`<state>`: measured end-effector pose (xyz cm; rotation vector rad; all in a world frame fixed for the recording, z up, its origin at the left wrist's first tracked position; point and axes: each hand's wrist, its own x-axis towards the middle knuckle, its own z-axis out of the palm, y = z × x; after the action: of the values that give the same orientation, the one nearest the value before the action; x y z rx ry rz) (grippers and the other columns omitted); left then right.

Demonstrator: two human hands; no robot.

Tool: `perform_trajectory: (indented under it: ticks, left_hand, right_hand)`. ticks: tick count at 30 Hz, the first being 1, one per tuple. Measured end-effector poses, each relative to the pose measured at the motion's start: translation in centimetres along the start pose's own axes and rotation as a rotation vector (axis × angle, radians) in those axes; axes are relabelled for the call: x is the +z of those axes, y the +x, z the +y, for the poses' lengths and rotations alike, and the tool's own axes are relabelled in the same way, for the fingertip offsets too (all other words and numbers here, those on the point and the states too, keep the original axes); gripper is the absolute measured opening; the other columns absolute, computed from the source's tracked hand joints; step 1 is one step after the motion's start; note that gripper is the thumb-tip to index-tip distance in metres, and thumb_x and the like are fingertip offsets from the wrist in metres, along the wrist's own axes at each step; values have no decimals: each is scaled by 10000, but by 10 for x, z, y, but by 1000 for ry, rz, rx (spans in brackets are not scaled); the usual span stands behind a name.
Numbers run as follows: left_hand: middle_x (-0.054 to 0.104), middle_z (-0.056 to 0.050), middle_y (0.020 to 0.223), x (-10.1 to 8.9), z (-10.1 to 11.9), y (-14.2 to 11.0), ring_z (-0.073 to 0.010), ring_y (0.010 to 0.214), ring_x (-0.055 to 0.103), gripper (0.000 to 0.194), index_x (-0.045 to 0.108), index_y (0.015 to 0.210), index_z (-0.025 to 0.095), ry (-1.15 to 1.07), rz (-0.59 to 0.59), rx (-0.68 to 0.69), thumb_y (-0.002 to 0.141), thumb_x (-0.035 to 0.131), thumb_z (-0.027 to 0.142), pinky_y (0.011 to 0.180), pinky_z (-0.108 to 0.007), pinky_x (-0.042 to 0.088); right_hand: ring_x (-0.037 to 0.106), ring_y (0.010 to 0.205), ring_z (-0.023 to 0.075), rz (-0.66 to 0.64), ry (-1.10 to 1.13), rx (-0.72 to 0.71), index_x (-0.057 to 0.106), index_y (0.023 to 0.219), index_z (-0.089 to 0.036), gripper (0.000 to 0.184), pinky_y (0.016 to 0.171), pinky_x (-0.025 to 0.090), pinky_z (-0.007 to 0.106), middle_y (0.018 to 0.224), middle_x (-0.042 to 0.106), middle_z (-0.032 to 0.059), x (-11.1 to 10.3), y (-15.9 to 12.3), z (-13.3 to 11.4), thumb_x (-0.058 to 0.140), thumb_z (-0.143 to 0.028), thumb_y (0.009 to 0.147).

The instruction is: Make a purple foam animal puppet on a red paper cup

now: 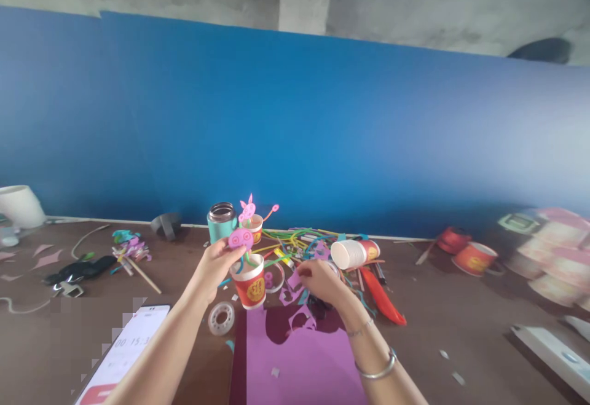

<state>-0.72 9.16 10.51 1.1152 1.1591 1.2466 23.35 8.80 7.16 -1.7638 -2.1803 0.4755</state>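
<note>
My left hand (217, 263) pinches a pink oval paper cutout (240, 239) with two round marks on it. The cutout is just above a red paper cup (250, 288) with a gold emblem, which has a green and a blue pipe cleaner at its mouth. Over the pile of purple paper scraps (290, 291), my right hand (321, 280) has its fingers curled together; whatever they hold, if anything, is hidden. Behind the left hand, another red cup (256, 228) bears a pink rabbit-like paper shape (247, 209). A large purple sheet (302, 368) lies between my forearms.
A roll of clear tape (221, 318) and a phone (131, 349) lie to the left. A teal thermos (221, 224) stands behind. Stacked paper cups (354, 254), pipe cleaners (295, 242) and a red pouch-like item (382, 297) clutter the middle. A blue partition (295, 128) closes off the back.
</note>
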Motion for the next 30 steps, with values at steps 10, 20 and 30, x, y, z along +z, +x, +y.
perform_trajectory:
  ticks: [10,20,30]
  left_hand:
    - [733,-91,793,1,3,-2,-244,787,683,427,623,930,130,-14,25,-31,593,738,367,719,-319,492]
    - [726,-87,802,1,5,-3,-254,777,682,431,611,951,130,-7,36,-15,597,718,352,677,-315,480]
    - [728,-95,830,-5,7,-3,-254,815,670,418,634,958,128,-19,38,41,619,713,359,709,-314,466]
  right_hand:
    - [632,844,201,93,25,29,694,910,-163,308,696,405,243,880,713,79,21,7,-1,483,-94,696]
    - [604,901,216,31,-24,-85,702,740,-188,177,762,405,267,902,687,84,59,37,-29,527,-170,755]
    - [572,807,181,26,97,-39,638,750,-170,104,722,401,258,842,636,58,67,54,-30,613,-126,660]
